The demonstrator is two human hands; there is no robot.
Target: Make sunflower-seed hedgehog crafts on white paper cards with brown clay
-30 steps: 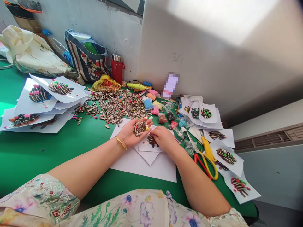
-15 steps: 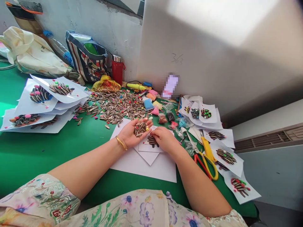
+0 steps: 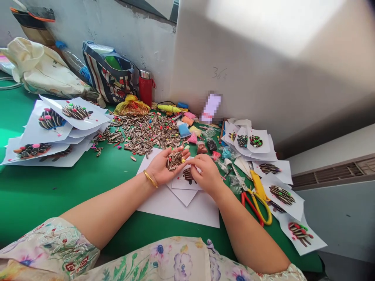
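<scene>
My left hand (image 3: 162,166) lies palm up, cupping a small heap of striped sunflower seeds (image 3: 174,160) with a few coloured bits among them, one of them yellow. Close by its fingertips is my right hand (image 3: 208,176). Its forefinger stretches toward the seeds and the thumb is apart from it, with nothing visible between them. Under the hands, a small white card (image 3: 179,183) carries a hedgehog-like figure (image 3: 187,174) of dark clay and seeds, partly covered by my right hand. Larger white sheets (image 3: 166,208) lie beneath the card.
A seed pile (image 3: 146,130) spreads behind my left hand. Clay packets (image 3: 184,130), scissors (image 3: 256,203) and a yellow comb (image 3: 258,185) lie rightward. Finished-looking seed pictures are stacked left (image 3: 70,132) and right (image 3: 285,193). A red flask (image 3: 145,89) stands by the wall.
My right hand has lifted from the hedgehog figure, and its forefinger now reaches left toward the seeds. My left hand keeps its place.
</scene>
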